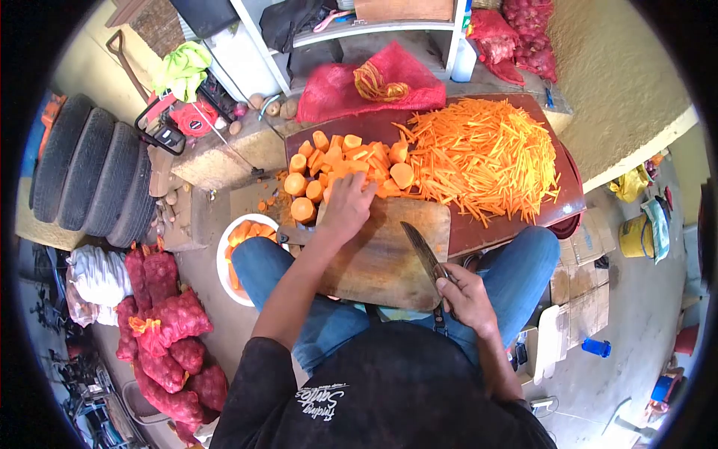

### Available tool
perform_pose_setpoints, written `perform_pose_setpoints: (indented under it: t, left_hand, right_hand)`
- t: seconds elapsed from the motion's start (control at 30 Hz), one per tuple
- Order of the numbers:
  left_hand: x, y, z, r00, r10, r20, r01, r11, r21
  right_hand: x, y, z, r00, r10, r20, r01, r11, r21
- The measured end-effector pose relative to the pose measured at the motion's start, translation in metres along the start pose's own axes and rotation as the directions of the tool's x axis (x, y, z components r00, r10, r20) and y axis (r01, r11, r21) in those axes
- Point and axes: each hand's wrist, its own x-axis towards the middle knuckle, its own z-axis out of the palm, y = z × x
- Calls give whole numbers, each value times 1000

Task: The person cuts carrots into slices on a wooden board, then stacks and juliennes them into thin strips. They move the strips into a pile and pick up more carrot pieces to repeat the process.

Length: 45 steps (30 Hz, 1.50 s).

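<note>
Several upright tyres (107, 176); stained board (374, 258); right hand (465, 295) clutching knife (422, 251); left hand (348, 206): grip unclear.

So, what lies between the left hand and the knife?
In the head view, only a stretch of bare, stained wooden board lies between the left hand and the knife.

A black T-shirt (404, 382) is worn, seen at six o'clock. White lettering (323, 400) is printed across its chest, just past six o'clock; it is shown upside down, "Finding Santos" can be read, and a smaller line set beside it is too fine to be made out. The left sleeve (258, 382), at seven o'clock, is cut short. Blue jeans (532, 251) are worn, their faded denim seen at three and eight o'clock. The left hand (350, 206) and right hand (465, 294) are left bare.
</note>
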Motion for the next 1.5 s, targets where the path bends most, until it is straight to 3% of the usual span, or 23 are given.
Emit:
perform_pose_setpoints:
  t: [0.1,0.27,0.4,0.5,0.7,0.9,1.2,1.37,1.4,1.43,1.5]
  left_hand:
    - [0,-5,-11,988,-75,-131,72,997,-28]
    - [-31,-6,-45,947,-312,-79,304,947,-105]
    - [-44,-19,-57,914,-395,-90,362,896,-258]
    - [-44,-24,-57,927,-374,33,365,879,-307]
    - [-35,-35,-39,964,-261,57,266,925,-273]
    - [-33,-31,-27,960,-279,16,270,911,-312]
    - [-28,-15,-19,955,-186,-231,95,930,-355]
    - [-28,5,-26,962,-182,-205,81,904,-420]
    - [-27,13,-32,962,-191,-197,84,889,-450]
    - [-28,24,-35,940,-332,-77,222,767,-602]
    - [-35,47,-38,822,-521,230,474,402,-783]
  right_hand:
    - [0,0,1,1000,-3,-12,3,1000,2]
    - [8,0,0,1000,22,18,-23,997,75]
    - [21,-14,11,1000,1,29,-7,980,199]
    - [25,-29,19,999,26,36,-33,976,216]
    - [31,-14,30,996,75,53,-79,994,77]
    - [29,-15,35,998,44,47,-43,999,-9]
    - [30,-7,32,999,-15,41,14,1000,14]
    - [31,-9,27,997,-65,43,67,996,-53]
    - [31,-8,27,996,-74,46,77,994,-79]
    - [31,-9,26,996,-82,47,87,991,-105]
    - [28,-18,29,997,-68,31,72,985,-159]
